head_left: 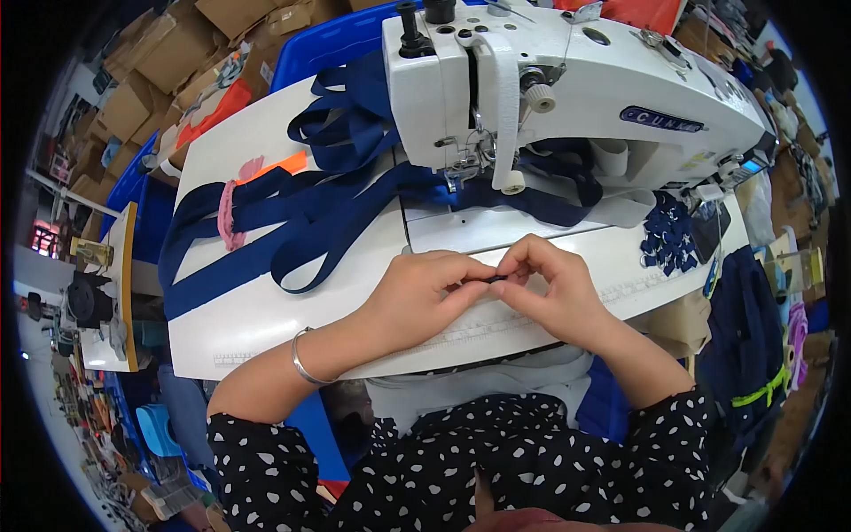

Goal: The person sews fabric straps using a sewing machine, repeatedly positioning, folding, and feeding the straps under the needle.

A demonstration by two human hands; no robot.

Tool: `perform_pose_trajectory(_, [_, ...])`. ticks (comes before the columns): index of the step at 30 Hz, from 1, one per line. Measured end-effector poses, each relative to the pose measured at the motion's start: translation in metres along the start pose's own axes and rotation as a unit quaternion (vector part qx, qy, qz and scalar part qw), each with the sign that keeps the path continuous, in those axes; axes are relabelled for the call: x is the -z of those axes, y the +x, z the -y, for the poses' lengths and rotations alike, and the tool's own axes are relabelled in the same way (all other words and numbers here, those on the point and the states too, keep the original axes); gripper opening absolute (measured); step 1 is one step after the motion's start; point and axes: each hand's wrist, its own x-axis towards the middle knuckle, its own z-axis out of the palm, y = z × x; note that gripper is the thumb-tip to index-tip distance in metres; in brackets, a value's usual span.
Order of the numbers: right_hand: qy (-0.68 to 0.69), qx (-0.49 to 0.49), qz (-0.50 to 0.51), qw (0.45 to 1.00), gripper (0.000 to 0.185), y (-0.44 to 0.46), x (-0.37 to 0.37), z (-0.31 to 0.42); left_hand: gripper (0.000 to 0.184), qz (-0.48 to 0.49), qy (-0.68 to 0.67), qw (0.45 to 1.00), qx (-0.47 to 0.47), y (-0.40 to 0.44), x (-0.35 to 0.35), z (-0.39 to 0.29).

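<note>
My left hand and my right hand meet over the front of the white sewing table. Both are closed, pinching a small dark strip between the fingertips. It looks like navy fabric, mostly covered by my fingers. Just beyond them stands a white sewing machine, its presser foot above a length of navy webbing. To the right lies a pile of small navy pieces with white marks. Long navy straps loop across the table's left side.
A printed ruler runs along the table's front edge. A pink band wraps the straps near an orange strip. Behind are a blue bin and cardboard boxes. Dark garments hang at right.
</note>
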Motion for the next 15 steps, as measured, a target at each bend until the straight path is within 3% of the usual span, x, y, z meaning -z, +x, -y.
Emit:
perform_pose_trajectory(2, [-0.047, 0.019, 0.02, 0.999, 0.019, 0.002, 0.0, 0.002, 0.016, 0.012, 0.028, 1.0, 0.001, -0.003, 0.003, 0.005])
perform_pose_trajectory(4, [-0.063, 0.011, 0.043, 0.997, 0.019, 0.003, 0.0, 0.001, 0.016, 0.002, 0.108, 0.99, -0.088, -0.003, 0.004, 0.011])
perform_pose_trajectory(8, [-0.057, 0.015, 0.023, 0.998, 0.021, 0.009, -0.002, 0.002, 0.015, -0.021, 0.029, 0.999, -0.004, -0.003, 0.003, 0.01])
perform_pose_trajectory(10, [0.146, -0.098, 0.032, 0.984, 0.021, 0.012, -0.004, -0.004, 0.013, -0.064, -0.065, 0.995, 0.028, -0.003, 0.003, 0.014])
perform_pose_trajectory(13, [0.203, -0.142, 0.061, 0.967, 0.02, 0.018, 0.001, -0.001, 0.015, -0.026, -0.056, 0.996, 0.072, -0.004, 0.009, 0.016])
perform_pose_trajectory(14, [0.202, -0.142, 0.061, 0.967, 0.02, 0.023, 0.005, -0.001, 0.015, -0.027, -0.056, 0.996, 0.071, 0.0, 0.011, 0.018])
perform_pose_trajectory(15, [0.038, -0.043, 0.036, 0.998, 0.018, 0.029, 0.01, -0.002, 0.018, -0.052, 0.064, 0.996, -0.023, 0.006, 0.014, 0.022])
